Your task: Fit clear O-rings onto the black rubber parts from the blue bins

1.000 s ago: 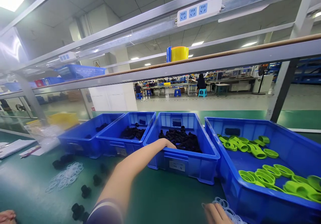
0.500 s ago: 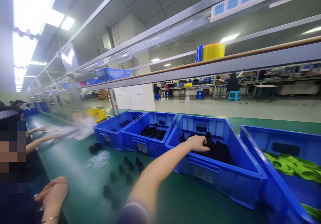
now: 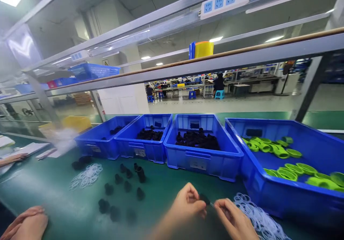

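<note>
Left hand (image 3: 188,201) pinching a small black part (image 3: 204,198), right hand (image 3: 233,216) fingertips pinched beside it, clear rings (image 3: 258,216) at the worktop's near edge

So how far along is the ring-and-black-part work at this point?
Done, apparently: several black parts stand loose on the green table. In hand: the left hand pinches one small black part, and the right hand meets it beside the pile of clear rings. Left: the blue bin holds many more.
</note>
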